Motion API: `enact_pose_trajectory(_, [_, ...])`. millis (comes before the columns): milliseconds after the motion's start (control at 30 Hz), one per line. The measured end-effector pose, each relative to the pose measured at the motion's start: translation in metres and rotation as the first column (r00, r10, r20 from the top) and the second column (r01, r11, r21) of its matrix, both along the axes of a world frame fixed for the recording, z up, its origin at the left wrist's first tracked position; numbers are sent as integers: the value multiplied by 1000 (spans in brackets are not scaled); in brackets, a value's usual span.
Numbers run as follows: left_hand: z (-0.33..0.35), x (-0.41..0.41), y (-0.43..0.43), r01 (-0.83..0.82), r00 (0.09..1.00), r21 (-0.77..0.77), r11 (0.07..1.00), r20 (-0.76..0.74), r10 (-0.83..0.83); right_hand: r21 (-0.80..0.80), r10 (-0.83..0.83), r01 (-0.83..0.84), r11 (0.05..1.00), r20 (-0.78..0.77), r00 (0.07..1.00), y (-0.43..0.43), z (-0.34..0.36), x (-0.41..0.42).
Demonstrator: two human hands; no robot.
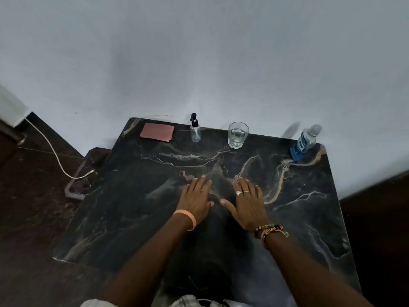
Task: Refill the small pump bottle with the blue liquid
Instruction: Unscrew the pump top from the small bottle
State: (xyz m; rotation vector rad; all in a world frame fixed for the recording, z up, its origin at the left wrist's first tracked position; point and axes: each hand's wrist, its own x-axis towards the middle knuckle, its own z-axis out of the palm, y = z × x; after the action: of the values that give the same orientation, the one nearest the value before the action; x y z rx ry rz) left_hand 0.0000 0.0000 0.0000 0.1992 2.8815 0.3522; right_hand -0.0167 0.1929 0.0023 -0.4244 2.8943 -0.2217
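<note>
With our left hand (pixel 195 197) and right hand (pixel 246 203) flat and empty, we judged the far small pump bottle (pixel 195 130) light, best gripped mid-body.

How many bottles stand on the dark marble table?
2. The small pump bottle stands at the back edge, left of the drinking glass. The blue mouthwash bottle stands at the back right corner. None seems hidden.

Two bare hands lie flat, side by side.
The left hand (pixel 194 196) and the right hand (pixel 249 206) are both palm down. Their fingers (pixel 202 183) are straight, spread a little, and point to the far side. The thumbs (pixel 228 206) point at each other, close but apart. The left arm (pixel 146 260) and the right arm (pixel 309 271) reach in from the near side.
</note>
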Motion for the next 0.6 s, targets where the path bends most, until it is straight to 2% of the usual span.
enact_pose_trajectory(167, [-6,1,-12,-37,999,-8,999,16,38,6,30,-30,1000,-31,999,-13,-8,-2])
enact_pose_trajectory(600, [-14,-7,-66,-205,979,78,976,27,203,-51,109,-107,993,41,993,-74,-23,-19])
